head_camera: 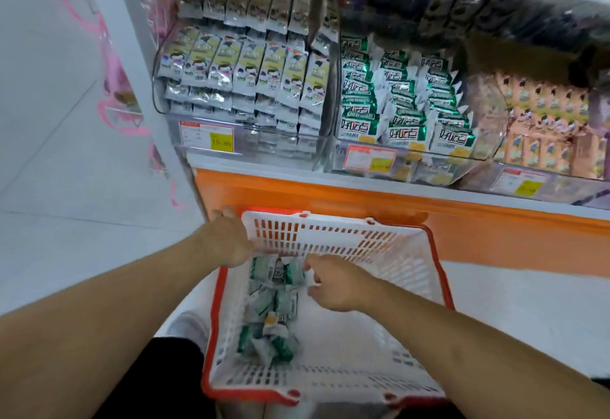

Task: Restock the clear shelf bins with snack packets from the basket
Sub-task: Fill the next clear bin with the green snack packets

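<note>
From the head camera we look down at a white slatted basket with a red rim (330, 385) on the floor, green-and-white snack packets (269, 329) piled along its left side. Our left hand (231, 240) curls over the basket's far-left rim, gripping it, while our right hand (333, 283) reaches in with fingers loosely apart, holding nothing, beside the topmost packets. Above, a clear shelf bin (406, 104) holds matching green packets in rows.

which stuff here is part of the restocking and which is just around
Job: basket; green packets in it; middle bin of matching green packets; left hand at the basket's rim; right hand reaching in.

Around: yellow-packet bin; peach-packet bin; price tags; pink net.
</note>
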The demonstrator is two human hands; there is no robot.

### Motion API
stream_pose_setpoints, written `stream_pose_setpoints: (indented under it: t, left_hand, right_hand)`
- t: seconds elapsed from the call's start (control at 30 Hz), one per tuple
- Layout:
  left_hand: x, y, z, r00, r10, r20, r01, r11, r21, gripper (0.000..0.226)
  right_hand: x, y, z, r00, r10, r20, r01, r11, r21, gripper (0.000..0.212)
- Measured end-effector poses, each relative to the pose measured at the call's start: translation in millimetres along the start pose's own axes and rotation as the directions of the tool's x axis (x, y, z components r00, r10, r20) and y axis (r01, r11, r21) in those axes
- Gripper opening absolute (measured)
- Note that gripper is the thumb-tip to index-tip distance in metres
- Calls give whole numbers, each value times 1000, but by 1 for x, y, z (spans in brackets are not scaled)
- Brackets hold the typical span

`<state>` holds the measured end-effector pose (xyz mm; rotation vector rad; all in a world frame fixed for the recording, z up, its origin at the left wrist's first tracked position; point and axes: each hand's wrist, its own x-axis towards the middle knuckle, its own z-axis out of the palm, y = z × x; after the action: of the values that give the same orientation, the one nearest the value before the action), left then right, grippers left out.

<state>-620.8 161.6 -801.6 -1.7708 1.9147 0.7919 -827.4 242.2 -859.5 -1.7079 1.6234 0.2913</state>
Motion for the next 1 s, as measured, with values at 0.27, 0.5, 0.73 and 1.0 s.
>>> stream_pose_setpoints:
  t: [0.27,0.5,0.73,1.0]
  left_hand:
    - [27,-10,45,984,-12,180,25,997,-71,46]
    - [40,-11,44,967,-29,255,56,993,-100,65]
    - [26,-10,35,960,-44,278,85,987,-136,92]
    - [-30,22,-47,941,189,280,-162,980,-115,31]
  right_hand:
    - [82,-8,136,945,42,324,-106,978,180,64]
    - [87,-1,149,972,51,227,-94,979,183,38]
    - [48,0,55,995,24,96,-65,888,455,36]
    - [-53,-28,-83,980,-132,-150,175,926,334,29]
